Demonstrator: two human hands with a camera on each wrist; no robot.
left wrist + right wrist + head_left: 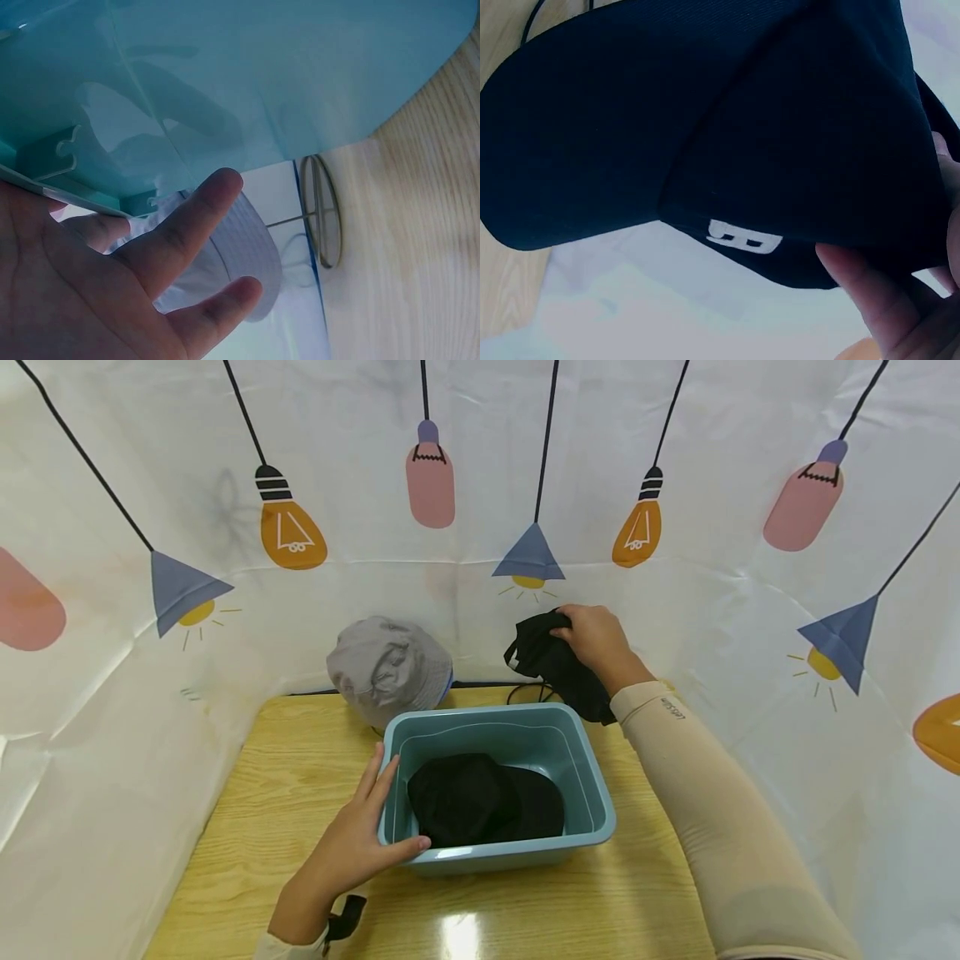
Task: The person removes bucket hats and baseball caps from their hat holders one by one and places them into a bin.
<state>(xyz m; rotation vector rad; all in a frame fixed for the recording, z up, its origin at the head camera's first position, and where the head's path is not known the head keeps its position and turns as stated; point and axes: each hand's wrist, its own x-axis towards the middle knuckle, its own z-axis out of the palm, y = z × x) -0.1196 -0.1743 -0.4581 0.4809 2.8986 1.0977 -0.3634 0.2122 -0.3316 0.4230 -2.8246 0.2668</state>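
Note:
A black baseball cap (564,670) is in my right hand (597,642), which pinches its back edge while the brim hangs down towards the right. The right wrist view shows a white letter (744,237) on the cap's front. My left hand (352,842) rests at the front left corner of a blue plastic basin (480,713), thumb on the front rim and fingers stretched along the left side. Inside the basin lies another black cap (468,802), its brim to the right. Behind the basin's left corner is a grey bucket hat (388,664).
Thin wire loops (532,688) stand at the table's back edge below the held cap. A round wire base (320,211) shows near the bucket hat in the left wrist view. White sheeting printed with lamps (457,610) surrounds the wooden table (292,793).

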